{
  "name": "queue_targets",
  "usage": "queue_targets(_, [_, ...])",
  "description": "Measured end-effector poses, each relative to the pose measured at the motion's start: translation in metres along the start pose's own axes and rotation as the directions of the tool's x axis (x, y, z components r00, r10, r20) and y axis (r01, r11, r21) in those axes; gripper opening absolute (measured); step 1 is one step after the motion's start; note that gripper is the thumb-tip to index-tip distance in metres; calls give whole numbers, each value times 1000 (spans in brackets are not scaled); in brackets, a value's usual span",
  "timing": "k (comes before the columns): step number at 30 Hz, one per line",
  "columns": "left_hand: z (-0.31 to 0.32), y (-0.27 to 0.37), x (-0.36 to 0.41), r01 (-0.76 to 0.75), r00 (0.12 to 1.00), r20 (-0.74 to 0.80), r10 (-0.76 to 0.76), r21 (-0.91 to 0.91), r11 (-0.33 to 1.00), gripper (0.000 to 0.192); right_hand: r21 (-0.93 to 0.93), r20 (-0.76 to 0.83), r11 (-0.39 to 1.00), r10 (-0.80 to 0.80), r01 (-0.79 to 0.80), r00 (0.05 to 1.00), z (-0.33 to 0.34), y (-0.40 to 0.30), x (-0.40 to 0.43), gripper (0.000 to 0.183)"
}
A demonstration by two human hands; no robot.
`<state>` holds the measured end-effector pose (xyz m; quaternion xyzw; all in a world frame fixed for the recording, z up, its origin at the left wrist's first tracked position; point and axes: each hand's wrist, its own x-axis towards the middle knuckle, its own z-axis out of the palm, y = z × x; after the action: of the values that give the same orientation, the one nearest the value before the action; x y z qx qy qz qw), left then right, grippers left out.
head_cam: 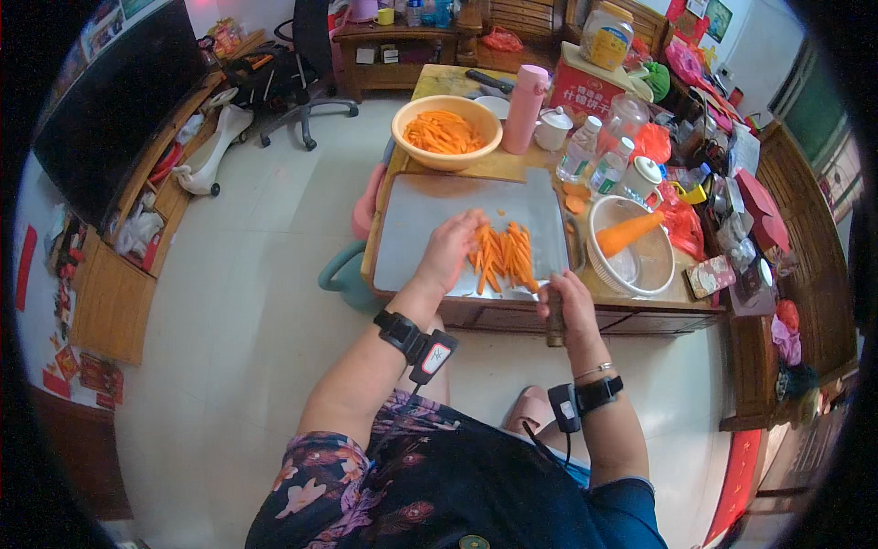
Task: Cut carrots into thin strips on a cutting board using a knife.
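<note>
My right hand (571, 302) grips the handle of a cleaver (547, 219), whose broad blade lies along the right side of a metal-topped cutting board (418, 226). Cut carrot strips (506, 255) sit in a loose pile just left of the blade. At the pile's left edge is my left hand (449, 250), its fingertips at the strips; whether they pinch any is hidden. Beyond the board, a light orange plastic bowl (446, 163) holds many more strips. A whole peeled carrot (627, 233) rests in a white strainer basket (634, 285) at the right.
Carrot slices (575, 199) lie between board and basket. Behind them stand plastic bottles (579, 151), a lidded white cup (553, 130) and a pink thermos (525, 110). A patterned phone (710, 276) lies near the table's right edge. A teal stool (350, 278) is below the left edge.
</note>
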<state>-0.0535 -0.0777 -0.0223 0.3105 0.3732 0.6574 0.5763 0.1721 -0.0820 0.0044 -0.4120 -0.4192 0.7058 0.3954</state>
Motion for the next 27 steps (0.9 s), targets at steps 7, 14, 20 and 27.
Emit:
queue_targets(7, [-4,-24,0,-332,860,197,470,917,223,54,-131,-115,991,13,-28,993,-48,6,-17,16])
queue_targets(14, [20,-26,-21,-206,947,205,248,978,-23,92,-137,-107,988,51,-66,993,-66,17,-24,18])
queue_targets(20, [25,-20,-25,-227,966,239,101,967,-115,100,-99,-131,991,78,-92,988,-60,19,-26,18])
queue_targets(27, [19,-29,-20,-217,962,227,151,973,-79,89,-45,-105,995,79,-84,991,-63,22,-23,15])
